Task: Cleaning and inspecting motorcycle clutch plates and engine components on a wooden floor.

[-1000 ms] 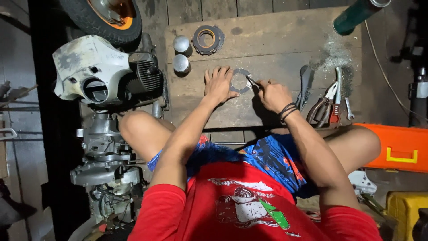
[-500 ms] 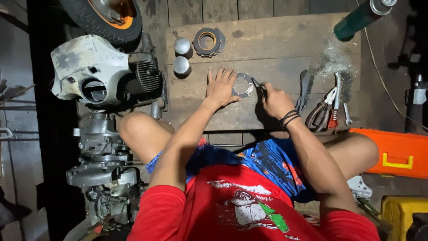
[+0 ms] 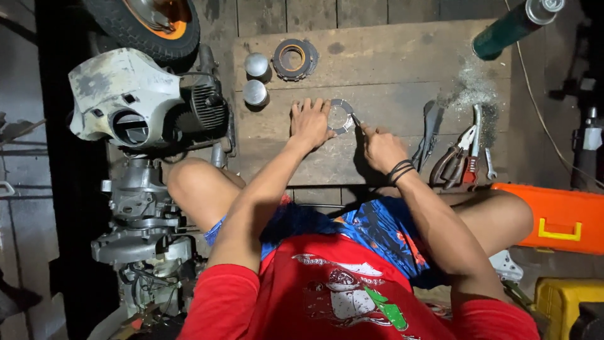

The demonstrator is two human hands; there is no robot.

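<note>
Left hand [image 3: 309,123] presses a flat metal ring [image 3: 341,116] onto the wooden board [image 3: 390,82]; right hand [image 3: 379,148] grips a thin tool [image 3: 357,121] against its edge. Work looks midway.

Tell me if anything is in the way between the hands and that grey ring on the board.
Nothing visible is. The left hand lies flat on the wooden board with its fingers against the grey ring, and the right hand touches the ring's edge with a thin tool. The pliers lie off to the right.
</note>
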